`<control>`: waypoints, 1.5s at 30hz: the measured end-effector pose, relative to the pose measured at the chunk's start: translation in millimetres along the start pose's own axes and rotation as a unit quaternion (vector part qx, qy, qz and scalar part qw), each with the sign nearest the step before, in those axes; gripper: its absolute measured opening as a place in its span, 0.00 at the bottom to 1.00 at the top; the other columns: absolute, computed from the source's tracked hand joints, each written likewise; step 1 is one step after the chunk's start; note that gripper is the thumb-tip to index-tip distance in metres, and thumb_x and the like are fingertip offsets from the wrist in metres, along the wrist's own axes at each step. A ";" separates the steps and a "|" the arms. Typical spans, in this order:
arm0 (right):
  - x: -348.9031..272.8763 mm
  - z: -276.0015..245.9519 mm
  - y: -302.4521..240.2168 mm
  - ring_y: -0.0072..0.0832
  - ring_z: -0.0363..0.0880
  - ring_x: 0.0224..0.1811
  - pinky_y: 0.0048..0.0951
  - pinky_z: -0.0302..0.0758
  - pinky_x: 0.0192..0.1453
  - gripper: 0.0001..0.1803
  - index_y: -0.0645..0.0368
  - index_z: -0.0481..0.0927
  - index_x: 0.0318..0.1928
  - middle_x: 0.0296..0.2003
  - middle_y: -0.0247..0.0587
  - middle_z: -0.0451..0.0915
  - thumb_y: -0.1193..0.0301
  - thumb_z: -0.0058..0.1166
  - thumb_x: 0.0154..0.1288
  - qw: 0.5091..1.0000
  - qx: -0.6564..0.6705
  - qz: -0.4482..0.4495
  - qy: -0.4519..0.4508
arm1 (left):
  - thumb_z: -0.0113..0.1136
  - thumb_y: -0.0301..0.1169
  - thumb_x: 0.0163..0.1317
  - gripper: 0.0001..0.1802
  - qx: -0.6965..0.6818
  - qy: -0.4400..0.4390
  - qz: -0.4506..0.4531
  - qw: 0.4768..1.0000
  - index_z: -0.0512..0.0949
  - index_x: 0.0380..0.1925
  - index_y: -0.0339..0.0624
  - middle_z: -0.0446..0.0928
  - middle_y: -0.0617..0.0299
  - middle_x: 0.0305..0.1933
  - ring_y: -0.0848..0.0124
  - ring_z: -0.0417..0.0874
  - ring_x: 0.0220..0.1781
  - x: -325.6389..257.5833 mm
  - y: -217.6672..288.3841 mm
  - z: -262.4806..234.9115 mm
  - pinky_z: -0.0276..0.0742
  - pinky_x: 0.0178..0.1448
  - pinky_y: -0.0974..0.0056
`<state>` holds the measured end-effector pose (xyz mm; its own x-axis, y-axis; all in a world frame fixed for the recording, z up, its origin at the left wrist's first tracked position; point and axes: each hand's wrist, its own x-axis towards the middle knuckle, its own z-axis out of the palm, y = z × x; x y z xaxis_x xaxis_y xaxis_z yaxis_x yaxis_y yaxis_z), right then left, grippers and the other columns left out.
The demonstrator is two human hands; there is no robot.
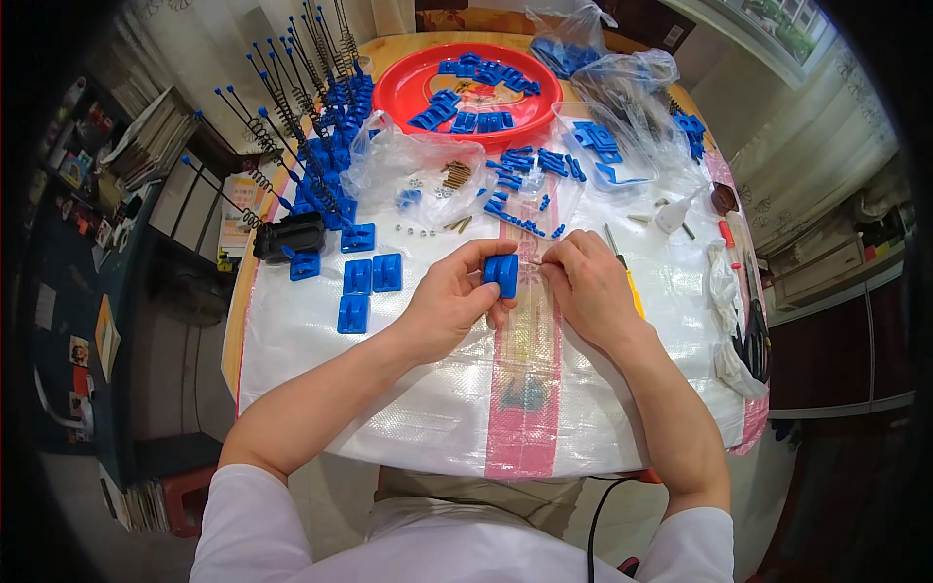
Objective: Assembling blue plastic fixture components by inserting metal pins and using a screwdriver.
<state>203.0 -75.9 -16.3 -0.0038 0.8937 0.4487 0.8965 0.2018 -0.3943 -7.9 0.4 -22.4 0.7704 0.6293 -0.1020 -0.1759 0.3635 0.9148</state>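
Observation:
My left hand (453, 299) is closed around a blue plastic bracket (501, 276), a square base with a raised curved part, held just above the table. Beside it, my right hand (586, 277) is pinched, its fingertips close to the bracket's right side. A tiny thin piece seems to stick out of that pinch, too small to name. More blue brackets (357, 277) lie to the left of my left hand. A screwdriver (627, 272) with a yellow handle lies partly hidden behind my right hand.
A red tray (384, 95) at the back holds several blue parts. Blue pieces with upright black springs (282, 107) crowd the back left. Brass screws (455, 175), nuts and small blue clips (515, 180) lie ahead. A white bottle (673, 216) and black scissors (755, 340) are at right.

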 end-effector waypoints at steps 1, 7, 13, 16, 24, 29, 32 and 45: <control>-0.1 -0.9 0.3 0.43 0.81 0.42 0.41 0.78 0.46 0.05 0.61 0.82 0.38 0.37 0.44 0.81 0.76 0.63 0.64 1.000 0.004 0.000 0.008 | 0.49 0.13 0.68 0.28 0.004 0.002 -0.002 1.000 0.65 0.70 0.32 0.77 0.51 0.52 0.70 0.83 0.40 -0.1 -0.2 -0.4 0.83 0.47 0.64; 2.0 -12.3 -13.1 0.42 0.82 0.35 0.39 0.79 0.38 0.07 0.61 0.80 0.37 0.33 0.44 0.81 0.78 0.65 0.60 0.993 0.109 -0.042 0.034 | 0.49 0.13 0.69 0.29 0.007 -0.011 -0.011 1.000 0.65 0.70 0.34 0.75 0.54 0.54 0.70 0.83 0.43 -0.6 -3.3 -2.5 0.83 0.46 0.65; -0.2 -10.3 -15.5 0.39 0.83 0.31 0.38 0.79 0.34 0.08 0.61 0.81 0.37 0.31 0.44 0.80 0.77 0.67 0.59 0.987 0.140 -0.078 -0.007 | 0.52 0.15 0.70 0.29 0.009 -0.012 0.009 1.000 0.64 0.71 0.35 0.75 0.54 0.52 0.70 0.83 0.44 -0.7 -2.8 0.7 0.82 0.45 0.64; -1.9 -11.1 -15.4 0.38 0.83 0.30 0.37 0.79 0.34 0.08 0.61 0.81 0.37 0.30 0.43 0.80 0.77 0.67 0.59 0.988 0.136 -0.069 -0.010 | 0.52 0.14 0.70 0.29 0.020 -0.019 -0.009 1.000 0.64 0.71 0.35 0.75 0.54 0.53 0.70 0.82 0.45 0.3 -2.2 -0.6 0.82 0.46 0.65; -0.3 -14.4 -20.9 0.40 0.84 0.33 0.38 0.81 0.37 0.11 0.63 0.81 0.43 0.33 0.46 0.81 0.79 0.65 0.59 0.986 0.149 -0.066 -0.020 | 0.55 0.15 0.69 0.29 0.127 0.013 0.045 0.991 0.66 0.70 0.36 0.78 0.57 0.54 0.76 0.80 0.46 -3.4 -6.2 4.9 0.78 0.48 0.69; -1.5 -12.4 -19.6 0.44 0.84 0.34 0.41 0.81 0.40 0.14 0.62 0.82 0.46 0.34 0.47 0.82 0.80 0.64 0.59 0.984 0.152 -0.093 -0.017 | 0.62 0.18 0.63 0.28 0.380 0.022 0.101 0.919 0.72 0.65 0.34 0.79 0.58 0.51 0.74 0.79 0.46 -5.8 7.1 3.3 0.77 0.48 0.67; -1.4 -12.7 -20.1 0.44 0.84 0.34 0.41 0.81 0.40 0.12 0.61 0.83 0.44 0.32 0.47 0.82 0.79 0.64 0.58 0.987 0.130 -0.084 -0.036 | 0.67 0.21 0.60 0.27 0.492 0.033 0.179 0.852 0.74 0.62 0.33 0.78 0.55 0.48 0.69 0.80 0.45 -5.6 8.1 1.4 0.78 0.49 0.63; -1.4 -12.8 -7.2 0.43 0.83 0.32 0.40 0.80 0.39 0.07 0.61 0.84 0.38 0.30 0.46 0.82 0.79 0.63 0.58 0.991 0.098 -0.073 -0.048 | 0.65 0.22 0.56 0.09 0.767 0.173 0.248 0.566 0.82 0.39 0.40 0.77 0.55 0.40 0.55 0.77 0.47 -3.0 38.6 -22.3 0.71 0.52 0.53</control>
<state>202.3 -83.8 -3.8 -0.1777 0.8814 0.4377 0.7805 0.3972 -0.4828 -30.7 27.8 4.5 0.6471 0.5862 0.4875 0.6256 -0.7737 0.1000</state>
